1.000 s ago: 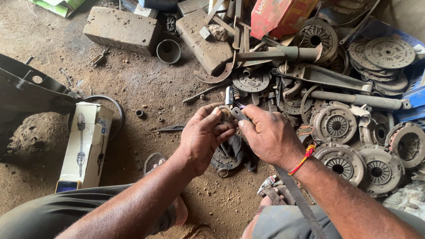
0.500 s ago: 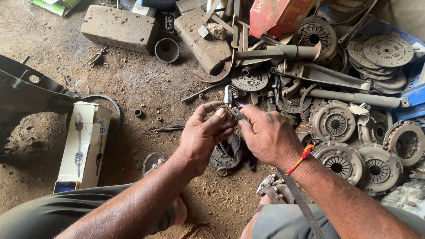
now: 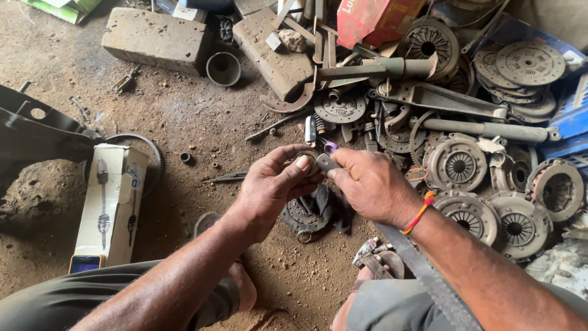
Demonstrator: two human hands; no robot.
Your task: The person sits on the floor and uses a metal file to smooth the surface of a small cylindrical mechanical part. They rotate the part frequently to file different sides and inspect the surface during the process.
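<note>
My left hand (image 3: 272, 187) and my right hand (image 3: 369, 184) meet over the dirt floor in the middle of the head view. The left fingers pinch a small round metal part (image 3: 308, 160). My right hand grips a tool with a metal tip (image 3: 324, 162) and a purple end (image 3: 331, 147), pressed against that part. Below the hands a clutch disc (image 3: 304, 214) lies on the ground with a dark rag (image 3: 324, 202) over it. A red and yellow thread is tied round my right wrist.
A heap of clutch plates and pressure plates (image 3: 456, 162) fills the right side. Concrete blocks (image 3: 156, 38) and a short pipe piece (image 3: 223, 68) lie at the top. A long white carton (image 3: 111, 199) lies at left beside a dark metal panel (image 3: 37, 132).
Both hands stay together over the clutch disc, shifting only slightly. The left fingers have turned a little round the small part.
</note>
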